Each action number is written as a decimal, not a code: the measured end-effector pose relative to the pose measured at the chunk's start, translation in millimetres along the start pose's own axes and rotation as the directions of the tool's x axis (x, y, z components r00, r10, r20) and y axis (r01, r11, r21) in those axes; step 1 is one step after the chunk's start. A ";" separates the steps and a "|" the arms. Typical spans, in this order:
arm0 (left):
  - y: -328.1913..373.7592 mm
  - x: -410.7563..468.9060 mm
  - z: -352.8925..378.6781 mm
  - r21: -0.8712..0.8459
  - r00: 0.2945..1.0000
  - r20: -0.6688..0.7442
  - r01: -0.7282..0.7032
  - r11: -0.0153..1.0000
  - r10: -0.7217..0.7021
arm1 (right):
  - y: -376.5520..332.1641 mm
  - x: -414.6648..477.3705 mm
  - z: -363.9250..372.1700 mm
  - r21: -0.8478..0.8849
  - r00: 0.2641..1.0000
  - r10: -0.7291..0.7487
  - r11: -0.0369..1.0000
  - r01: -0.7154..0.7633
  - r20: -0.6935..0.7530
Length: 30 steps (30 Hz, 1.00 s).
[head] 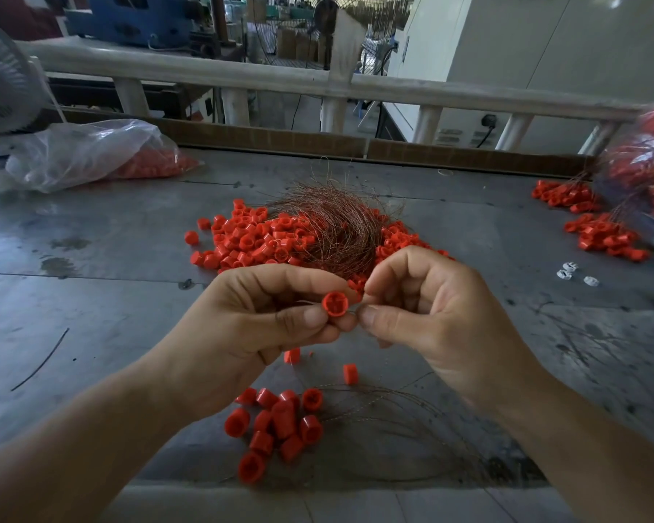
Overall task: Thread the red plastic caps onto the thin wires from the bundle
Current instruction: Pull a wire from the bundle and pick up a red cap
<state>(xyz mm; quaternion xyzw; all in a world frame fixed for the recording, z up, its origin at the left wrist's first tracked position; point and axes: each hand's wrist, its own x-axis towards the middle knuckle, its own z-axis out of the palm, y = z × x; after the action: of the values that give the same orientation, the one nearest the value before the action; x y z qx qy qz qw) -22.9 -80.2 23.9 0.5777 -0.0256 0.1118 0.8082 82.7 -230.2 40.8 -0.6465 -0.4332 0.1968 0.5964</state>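
Faintly, thin wire [353, 312] shows between red cap [334, 304] and right hand [423, 307].

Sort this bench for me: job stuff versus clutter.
Job: cap in left hand, wire pinched by right hand, wire bundle, cap pile.
Lying about: fan, white bits, black strand.

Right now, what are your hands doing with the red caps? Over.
Left hand pinches one red cap. Right hand pinches thin wire beside it. Nothing between them.
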 end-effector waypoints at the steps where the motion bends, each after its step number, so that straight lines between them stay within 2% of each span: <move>1: -0.3 0.4 -0.4 -0.011 1.000 0.020 -0.005 1.000 0.005 | -0.2 0.7 0.3 0.032 1.000 0.029 0.999 -0.029 0.005; 7: -2.4 2.6 -2.3 -0.080 0.996 0.093 0.021 0.997 -0.013 | -0.1 1.5 4.2 0.191 0.988 0.149 0.969 -0.154 0.039; 13: -2.3 1.6 -2.8 -0.104 0.995 0.084 0.054 0.993 -0.046 | 1.8 1.8 2.6 0.177 0.984 0.166 0.968 -0.176 0.071; 15: -2.5 1.2 -1.5 -0.113 0.997 0.057 0.062 0.992 -0.055 | 2.5 6.5 -5.6 0.065 0.989 0.145 0.987 -0.147 0.035; 17: -2.9 0.5 0.4 -0.090 0.998 0.004 0.066 0.994 -0.066 | 6.7 14.2 -20.3 -0.059 0.989 0.114 0.991 -0.120 -0.092; 19: -3.3 -0.1 2.1 -0.066 0.997 -0.036 0.071 0.995 -0.074 | 13.5 20.9 -37.1 -0.124 0.970 0.109 0.983 -0.138 -0.219; 21: -2.8 -0.6 3.4 -0.054 0.995 -0.051 0.078 0.996 -0.081 | 22.7 25.1 -47.1 -0.257 0.954 0.112 0.948 -0.186 -0.278; 25: -2.1 -0.5 3.7 -0.041 0.995 -0.051 0.080 0.996 -0.082 | 40.6 25.1 -45.5 -0.663 0.981 0.048 0.730 -0.164 -0.189; 30: -3.7 0.9 2.3 -0.036 0.996 -0.027 0.088 0.996 -0.089 | 54.5 28.1 -36.0 -0.817 0.996 0.016 0.572 -0.078 -0.084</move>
<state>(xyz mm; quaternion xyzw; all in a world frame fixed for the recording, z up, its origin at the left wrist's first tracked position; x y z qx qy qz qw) -21.0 -83.4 21.4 0.5625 0.0096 0.0839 0.8225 143.7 -224.7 4.5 -0.8663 -0.4376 -0.0316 0.2388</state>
